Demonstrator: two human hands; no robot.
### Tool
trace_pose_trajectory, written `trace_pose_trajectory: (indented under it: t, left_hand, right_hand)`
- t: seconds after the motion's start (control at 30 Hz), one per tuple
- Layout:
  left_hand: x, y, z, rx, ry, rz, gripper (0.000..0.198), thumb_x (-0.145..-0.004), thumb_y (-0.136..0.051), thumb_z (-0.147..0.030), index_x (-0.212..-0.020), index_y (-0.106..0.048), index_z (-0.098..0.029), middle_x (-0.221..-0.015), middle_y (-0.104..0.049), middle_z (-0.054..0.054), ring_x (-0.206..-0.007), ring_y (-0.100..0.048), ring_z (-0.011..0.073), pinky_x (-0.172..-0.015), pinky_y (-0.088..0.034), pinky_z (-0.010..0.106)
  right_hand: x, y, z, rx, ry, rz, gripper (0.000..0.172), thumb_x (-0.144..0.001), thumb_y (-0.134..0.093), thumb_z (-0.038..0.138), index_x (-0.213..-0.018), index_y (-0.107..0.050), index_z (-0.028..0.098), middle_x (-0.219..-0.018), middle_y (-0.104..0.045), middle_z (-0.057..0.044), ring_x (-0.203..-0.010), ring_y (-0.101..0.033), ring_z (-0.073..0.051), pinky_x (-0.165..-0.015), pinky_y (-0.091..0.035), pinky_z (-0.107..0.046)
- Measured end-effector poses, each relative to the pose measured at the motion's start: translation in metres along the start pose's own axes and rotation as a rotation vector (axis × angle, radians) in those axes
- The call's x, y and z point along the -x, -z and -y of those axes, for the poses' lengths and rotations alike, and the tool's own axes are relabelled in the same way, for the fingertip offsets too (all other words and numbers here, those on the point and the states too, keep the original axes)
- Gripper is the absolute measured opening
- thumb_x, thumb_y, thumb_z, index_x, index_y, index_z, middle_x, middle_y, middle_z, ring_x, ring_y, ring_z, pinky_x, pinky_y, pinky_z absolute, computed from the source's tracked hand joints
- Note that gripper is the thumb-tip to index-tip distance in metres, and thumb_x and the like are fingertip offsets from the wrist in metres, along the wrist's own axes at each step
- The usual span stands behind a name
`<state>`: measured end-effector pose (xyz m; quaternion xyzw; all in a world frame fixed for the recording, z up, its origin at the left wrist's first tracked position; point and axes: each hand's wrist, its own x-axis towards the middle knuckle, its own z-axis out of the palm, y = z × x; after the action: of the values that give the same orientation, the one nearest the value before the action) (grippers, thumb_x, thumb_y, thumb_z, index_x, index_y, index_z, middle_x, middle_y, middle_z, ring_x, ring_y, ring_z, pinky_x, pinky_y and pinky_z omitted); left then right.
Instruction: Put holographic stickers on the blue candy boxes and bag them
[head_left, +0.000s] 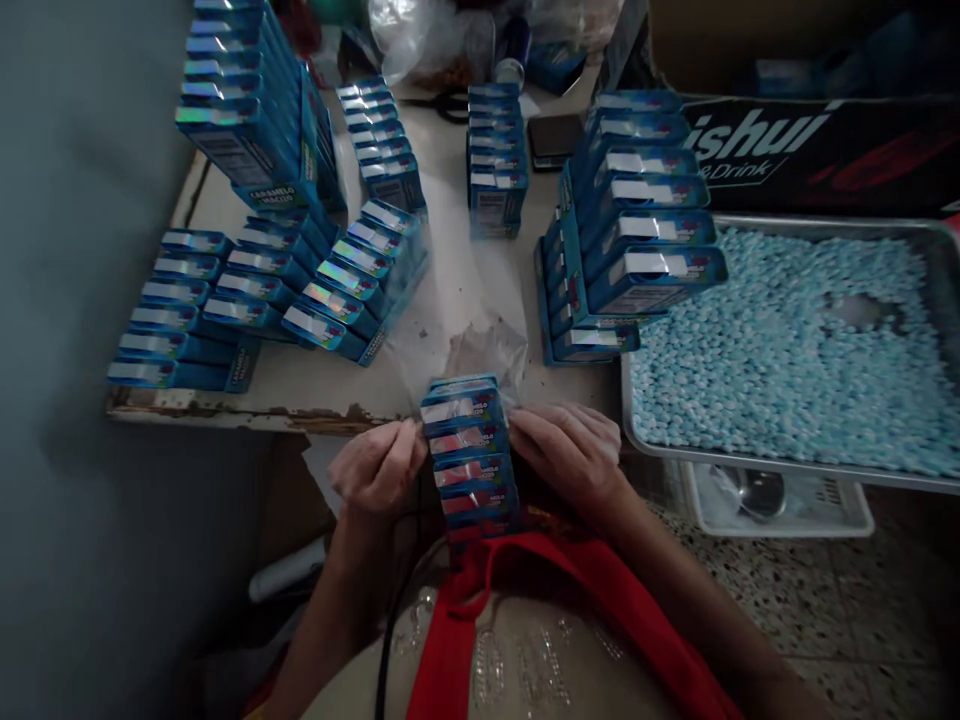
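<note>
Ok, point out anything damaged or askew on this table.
The table's front edge is chipped, paint flaked off. The tall stack of blue boxes by the candy tray looks fanned out, upper boxes leaning toward the tray, though the lens may exaggerate it. The row of boxes between the left hand and right hand sits straight.

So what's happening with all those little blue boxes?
A person's left hand and right hand squeeze a short row of blue boxes between them, at the near edge of the table. A piece of clear film lies on the table just behind the row. More blue boxes stand in piles all over the table. On the right, a metal tray is full of small pale-blue pieces.
</note>
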<state>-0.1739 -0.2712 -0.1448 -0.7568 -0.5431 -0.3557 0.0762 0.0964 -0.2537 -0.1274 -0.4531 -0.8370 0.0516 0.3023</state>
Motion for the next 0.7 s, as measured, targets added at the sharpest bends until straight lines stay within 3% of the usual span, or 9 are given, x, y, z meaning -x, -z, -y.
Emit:
trace_pose_trajectory:
  t: [0.13, 0.27, 0.4, 0.7]
  left_hand:
    - [0.020, -0.005, 0.001, 0.003, -0.045, 0.014, 0.008, -0.091, -0.071, -0.022, -0.098, -0.071, -0.025, -0.086, -0.078, 0.005, -0.082, -0.076, 0.0171, -0.081, -0.059, 0.028]
    - [0.022, -0.029, 0.003, -0.056, 0.069, -0.088, 0.014, -0.090, -0.067, -0.033, -0.097, -0.065, -0.022, -0.092, -0.075, 0.009, -0.086, -0.073, 0.0204, -0.079, -0.056, 0.031]
    - [0.017, -0.040, 0.002, -0.101, 0.170, 0.072, 0.008, -0.089, -0.062, -0.027, -0.092, -0.067, -0.021, -0.089, -0.072, 0.008, -0.082, -0.069, 0.0207, -0.073, -0.049, 0.030]
    - [0.027, -0.030, -0.001, -0.128, 0.090, 0.261, 0.019, -0.098, -0.050, -0.022, -0.093, -0.068, -0.020, -0.091, -0.073, 0.009, -0.075, -0.067, 0.0186, -0.070, -0.048, 0.028]
  right_hand:
    - [0.013, -0.004, -0.003, -0.007, 0.134, -0.091, 0.010, -0.099, -0.065, 0.023, -0.106, -0.073, 0.026, -0.095, -0.080, -0.003, -0.084, -0.073, -0.014, -0.076, -0.051, -0.026]
    - [0.011, -0.025, -0.006, 0.043, -0.006, -0.233, 0.007, -0.098, -0.065, 0.026, -0.094, -0.070, 0.022, -0.082, -0.076, -0.003, -0.072, -0.067, -0.014, -0.068, -0.045, -0.027]
    - [0.005, -0.039, -0.007, 0.163, -0.145, -0.135, 0.024, -0.102, -0.056, 0.032, -0.086, -0.070, 0.022, -0.072, -0.072, -0.003, -0.065, -0.063, -0.014, -0.065, -0.041, -0.027]
    - [0.023, -0.031, -0.007, 0.060, -0.056, -0.004, 0.027, -0.104, -0.054, 0.029, -0.085, -0.071, 0.022, -0.080, -0.075, -0.003, -0.070, -0.063, -0.012, -0.066, -0.042, -0.026]
